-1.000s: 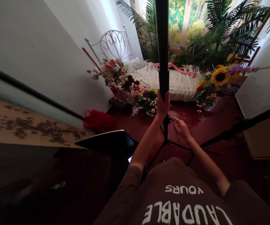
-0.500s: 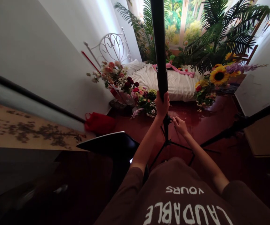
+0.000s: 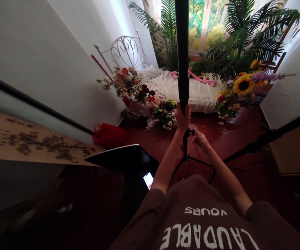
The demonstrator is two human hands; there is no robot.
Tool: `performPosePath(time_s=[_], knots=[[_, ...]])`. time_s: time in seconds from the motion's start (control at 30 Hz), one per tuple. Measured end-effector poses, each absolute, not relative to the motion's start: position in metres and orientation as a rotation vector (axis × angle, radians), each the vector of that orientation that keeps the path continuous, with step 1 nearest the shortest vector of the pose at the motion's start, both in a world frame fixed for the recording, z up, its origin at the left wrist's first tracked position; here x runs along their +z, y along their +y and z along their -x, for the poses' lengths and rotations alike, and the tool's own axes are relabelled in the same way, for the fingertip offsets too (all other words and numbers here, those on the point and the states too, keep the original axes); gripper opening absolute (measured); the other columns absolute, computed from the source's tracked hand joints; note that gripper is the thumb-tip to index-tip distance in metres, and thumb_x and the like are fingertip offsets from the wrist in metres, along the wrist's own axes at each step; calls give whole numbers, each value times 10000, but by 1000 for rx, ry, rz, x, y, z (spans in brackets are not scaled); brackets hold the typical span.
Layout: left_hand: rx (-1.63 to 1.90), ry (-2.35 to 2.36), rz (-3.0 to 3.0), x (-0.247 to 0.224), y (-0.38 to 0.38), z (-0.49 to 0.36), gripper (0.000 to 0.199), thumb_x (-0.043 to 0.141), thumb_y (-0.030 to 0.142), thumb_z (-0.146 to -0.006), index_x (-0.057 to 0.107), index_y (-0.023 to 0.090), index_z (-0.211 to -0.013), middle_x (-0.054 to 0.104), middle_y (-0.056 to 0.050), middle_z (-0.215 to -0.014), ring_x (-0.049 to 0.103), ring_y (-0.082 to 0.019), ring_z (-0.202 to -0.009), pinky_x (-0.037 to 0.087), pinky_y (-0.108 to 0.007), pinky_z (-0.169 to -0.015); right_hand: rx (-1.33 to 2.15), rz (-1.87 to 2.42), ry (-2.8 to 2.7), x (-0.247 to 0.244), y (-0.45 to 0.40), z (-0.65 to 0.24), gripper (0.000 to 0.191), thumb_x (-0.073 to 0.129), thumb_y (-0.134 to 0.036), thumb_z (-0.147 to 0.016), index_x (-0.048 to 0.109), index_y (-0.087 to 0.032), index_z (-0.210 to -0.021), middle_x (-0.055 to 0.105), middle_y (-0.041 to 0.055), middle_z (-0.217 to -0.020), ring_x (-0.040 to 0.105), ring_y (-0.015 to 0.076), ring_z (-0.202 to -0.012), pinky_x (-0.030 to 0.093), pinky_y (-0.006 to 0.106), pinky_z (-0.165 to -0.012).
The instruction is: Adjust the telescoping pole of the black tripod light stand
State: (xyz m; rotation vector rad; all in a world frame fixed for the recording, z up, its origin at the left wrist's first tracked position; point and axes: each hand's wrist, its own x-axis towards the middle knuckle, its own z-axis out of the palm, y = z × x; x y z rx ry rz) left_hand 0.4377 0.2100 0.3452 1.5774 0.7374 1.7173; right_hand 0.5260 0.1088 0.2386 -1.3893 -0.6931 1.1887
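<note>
A black pole (image 3: pixel 182 52) stands upright in front of me on a tripod base whose thin legs (image 3: pixel 187 158) spread over the dark red floor. My left hand (image 3: pixel 183 116) is wrapped round the pole, just below its thicker upper section. Lower down, a small black knob (image 3: pixel 192 132) sticks out from the pole's right side. My right hand (image 3: pixel 199 137) is beside this knob, with its fingers drawn together. Whether the fingertips touch the knob, or pinch something small, I cannot make out.
Beyond the pole is a white-draped bed (image 3: pixel 199 97) with flower bunches (image 3: pixel 162 111) at its front. A dark tabletop (image 3: pixel 129 159) with a lit phone (image 3: pixel 148 180) lies left of my arm. Another black stand (image 3: pixel 282 130) slants in from the right. A red bag (image 3: pixel 110 134) rests on the floor.
The upper pole and my left hand have shifted slightly right. My right hand has come slightly away from the knob. More of the lit phone shows beside my left arm.
</note>
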Motion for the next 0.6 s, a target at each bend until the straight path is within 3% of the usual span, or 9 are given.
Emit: performPosePath(time_s=[0.17,0.33,0.43,0.6], knots=[[1759,827,-1563,340,196,-442,474,468,547,-954,517,216,-1288,677,-92,-996,679,-180,-908,536,-322,-842,1301,1370,-418,195,58,-541,329,650,-532,-825,629,-205,-794,720,35,-718,683,142,-614,539,246,-602],[1851,1026,-1587,295,161,-446,479,386,420,-1002,419,201,-1428,537,-180,-1381,483,-242,-1360,373,-445,-1165,1141,1555,-154,143,-24,-575,154,677,-382,-782,644,-232,-784,749,67,-765,739,206,-683,602,320,-646],[1815,1157,-1684,247,133,-440,509,399,349,-993,380,185,-1474,468,-199,-1455,409,-256,-1425,328,-464,-1198,930,1602,50,123,-77,-604,68,629,-308,-774,636,-247,-744,739,53,-701,739,211,-654,612,327,-616],[1583,1079,-1951,188,86,-436,482,403,213,-967,437,181,-1446,459,-185,-1461,411,-252,-1414,364,-462,-1165,669,1525,404,119,-138,-647,77,564,-190,-763,625,-192,-717,693,8,-580,677,129,-510,559,213,-511]])
